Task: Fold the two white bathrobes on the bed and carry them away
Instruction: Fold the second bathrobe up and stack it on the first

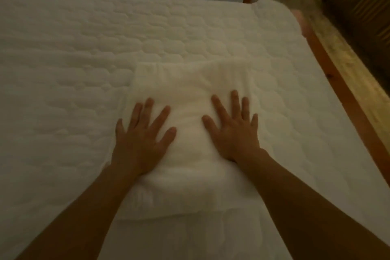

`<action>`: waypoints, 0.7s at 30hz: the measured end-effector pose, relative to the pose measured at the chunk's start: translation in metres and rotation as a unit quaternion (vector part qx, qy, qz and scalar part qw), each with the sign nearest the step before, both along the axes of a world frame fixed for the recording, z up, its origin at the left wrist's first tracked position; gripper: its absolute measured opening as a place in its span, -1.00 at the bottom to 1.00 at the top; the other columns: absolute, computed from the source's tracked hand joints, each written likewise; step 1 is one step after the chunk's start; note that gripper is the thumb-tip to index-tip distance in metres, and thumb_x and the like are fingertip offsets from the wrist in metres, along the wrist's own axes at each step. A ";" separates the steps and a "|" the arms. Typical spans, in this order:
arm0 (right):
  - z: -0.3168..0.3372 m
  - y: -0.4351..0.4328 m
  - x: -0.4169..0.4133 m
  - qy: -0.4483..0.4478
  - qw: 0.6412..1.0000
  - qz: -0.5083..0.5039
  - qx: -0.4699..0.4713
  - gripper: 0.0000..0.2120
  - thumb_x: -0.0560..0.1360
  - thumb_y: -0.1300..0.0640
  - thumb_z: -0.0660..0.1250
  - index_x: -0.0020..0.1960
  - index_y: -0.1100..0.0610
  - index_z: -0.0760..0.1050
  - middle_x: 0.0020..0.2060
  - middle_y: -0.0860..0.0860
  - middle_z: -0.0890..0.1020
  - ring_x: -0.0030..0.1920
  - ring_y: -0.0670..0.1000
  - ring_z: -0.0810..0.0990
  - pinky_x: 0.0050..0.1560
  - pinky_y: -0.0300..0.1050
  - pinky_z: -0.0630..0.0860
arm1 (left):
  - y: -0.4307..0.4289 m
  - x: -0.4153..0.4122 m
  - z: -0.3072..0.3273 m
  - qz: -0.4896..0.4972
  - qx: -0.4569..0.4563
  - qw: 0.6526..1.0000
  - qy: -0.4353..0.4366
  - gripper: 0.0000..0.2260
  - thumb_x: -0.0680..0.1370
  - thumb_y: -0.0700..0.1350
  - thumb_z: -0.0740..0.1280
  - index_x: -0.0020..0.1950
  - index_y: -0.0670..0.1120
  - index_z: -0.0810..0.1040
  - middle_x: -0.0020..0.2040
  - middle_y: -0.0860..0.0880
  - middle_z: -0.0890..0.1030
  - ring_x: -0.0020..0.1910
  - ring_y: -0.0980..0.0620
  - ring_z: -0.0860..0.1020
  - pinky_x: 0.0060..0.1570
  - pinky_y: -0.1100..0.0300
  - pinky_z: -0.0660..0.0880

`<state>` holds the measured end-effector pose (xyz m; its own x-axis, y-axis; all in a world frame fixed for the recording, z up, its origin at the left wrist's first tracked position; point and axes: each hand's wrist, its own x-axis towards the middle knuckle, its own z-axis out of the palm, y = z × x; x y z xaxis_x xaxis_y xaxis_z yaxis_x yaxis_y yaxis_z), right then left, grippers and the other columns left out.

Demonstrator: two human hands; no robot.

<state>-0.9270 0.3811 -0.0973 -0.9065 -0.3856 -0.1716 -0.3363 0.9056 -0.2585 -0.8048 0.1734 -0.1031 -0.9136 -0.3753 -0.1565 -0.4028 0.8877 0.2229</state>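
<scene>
Head view, dim light, soft focus. 2 bare hands in frame: left hand (143,143), right hand (234,133). 5 digits visible on each; fingers slender, nails too blurred to describe. Left forearm (84,207) and right forearm (316,202) are both bare from the wrist to the bottom frame edge. Finer surface detail cannot be resolved.

Mattress (63,69) open left of folded bathrobe (190,101); wooden bed frame (343,93) borders right

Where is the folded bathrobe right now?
Head view, centre: the folded white bathrobe lies on the quilted mattress, with the left hand and right hand flat on top.
</scene>
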 end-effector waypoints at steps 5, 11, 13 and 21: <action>0.008 -0.007 -0.003 -0.003 1.000 0.005 0.019 -0.33 0.51 -0.48 -0.15 0.56 -0.34 -0.22 0.60 -0.05 -0.30 0.59 0.12 -0.32 0.50 0.39 -0.23 | -0.005 -0.009 0.005 -0.005 0.013 1.000 -0.016 -0.41 0.51 0.46 -0.18 0.54 0.41 -0.16 0.64 0.16 -0.18 0.62 0.05 -0.16 0.50 -0.33 -0.09; 0.039 0.033 0.080 0.060 0.996 0.069 0.003 -0.32 0.51 -0.49 -0.22 0.55 -0.32 -0.30 0.60 0.03 -0.28 0.60 0.10 -0.29 0.51 0.30 -0.35 | 0.024 0.076 0.017 -0.089 -0.094 0.990 0.052 -0.42 0.56 0.39 -0.22 0.58 0.33 -0.17 0.66 0.04 -0.09 0.63 -0.08 -0.04 0.51 -0.30 -0.06; 0.027 0.072 0.096 0.002 0.998 0.057 0.009 -0.34 0.50 -0.50 -0.22 0.53 -0.37 -0.32 0.62 0.02 -0.22 0.61 0.08 -0.21 0.54 0.30 -0.21 | 0.004 0.119 0.008 -0.068 -0.072 0.994 0.035 -0.40 0.53 0.42 -0.21 0.57 0.36 -0.16 0.66 0.02 -0.07 0.62 -0.13 0.06 0.49 -0.27 0.09; -0.001 0.169 0.214 -0.092 0.988 -0.121 0.023 -0.34 0.58 -0.27 -0.21 0.61 -0.05 0.09 0.56 0.22 0.21 0.55 0.26 0.18 0.48 0.31 0.14 | 0.018 0.324 0.005 0.131 -0.026 0.985 -0.107 -0.37 0.56 0.30 -0.01 0.54 0.05 0.34 0.54 -0.20 0.33 0.43 -0.31 0.40 0.30 -0.36 0.28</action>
<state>-0.7128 0.5500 -0.0979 -0.9228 -0.1493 -0.3552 -0.0597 0.9661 -0.2510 -0.4806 0.1909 -0.0977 -0.7324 -0.6063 -0.3099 -0.6526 0.7548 0.0655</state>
